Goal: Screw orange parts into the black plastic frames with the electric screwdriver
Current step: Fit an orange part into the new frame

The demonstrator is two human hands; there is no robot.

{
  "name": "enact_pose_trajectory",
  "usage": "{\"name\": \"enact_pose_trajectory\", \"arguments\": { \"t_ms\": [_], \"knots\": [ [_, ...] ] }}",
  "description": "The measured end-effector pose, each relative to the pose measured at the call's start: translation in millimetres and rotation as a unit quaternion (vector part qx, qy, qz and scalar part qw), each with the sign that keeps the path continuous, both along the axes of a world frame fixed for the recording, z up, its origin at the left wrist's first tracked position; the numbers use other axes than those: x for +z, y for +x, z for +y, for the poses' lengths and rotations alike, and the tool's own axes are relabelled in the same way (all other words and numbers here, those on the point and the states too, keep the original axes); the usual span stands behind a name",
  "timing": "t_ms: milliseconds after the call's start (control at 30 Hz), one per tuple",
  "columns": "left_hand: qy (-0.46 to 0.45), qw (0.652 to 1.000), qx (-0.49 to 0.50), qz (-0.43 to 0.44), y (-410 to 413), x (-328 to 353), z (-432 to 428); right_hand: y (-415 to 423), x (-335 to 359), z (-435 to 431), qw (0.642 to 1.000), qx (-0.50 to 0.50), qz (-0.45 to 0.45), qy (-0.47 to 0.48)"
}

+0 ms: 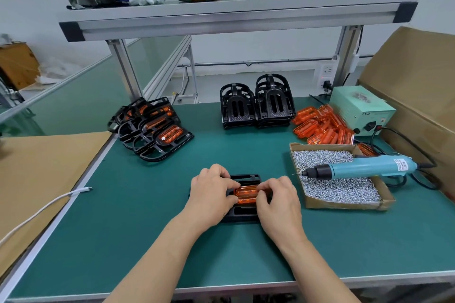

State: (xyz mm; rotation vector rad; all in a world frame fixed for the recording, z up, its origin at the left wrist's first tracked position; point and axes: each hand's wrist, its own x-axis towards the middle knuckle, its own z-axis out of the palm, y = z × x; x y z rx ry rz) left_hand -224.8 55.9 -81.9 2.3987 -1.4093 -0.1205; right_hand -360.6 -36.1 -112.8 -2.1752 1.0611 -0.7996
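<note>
Seemingly mid-seating, left grip [211, 192] and right grip [278, 202] pinch the orange part [246, 191] into the black frame [242, 215] lying on the surface [147, 229]; next, I judge, one must fetch the electric screwdriver [364, 167] resting across the screw box [344, 205].

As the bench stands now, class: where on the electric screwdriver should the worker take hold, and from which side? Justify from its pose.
Probably the teal barrel of the electric screwdriver, taken from above by the right hand. It lies flat across the box of screws, bit pointing left, cable trailing right, so the mid-barrel is clear.
</note>
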Motion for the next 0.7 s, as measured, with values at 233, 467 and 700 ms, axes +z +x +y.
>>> {"name": "enact_pose_trajectory", "arguments": {
  "t_ms": [233,467,700],
  "knots": [
    [-0.103,0.985,0.016,0.137,1,-5,6,0,2,1,1.000,0.015,-0.026,0.000],
    [-0.097,0.990,0.020,0.101,0,-3,7,2,0,5,0.999,0.010,0.003,-0.045],
    [-0.101,0.990,0.016,0.096,-1,-1,11,0,1,4,0.999,0.000,-0.001,-0.052]
  ]
}}
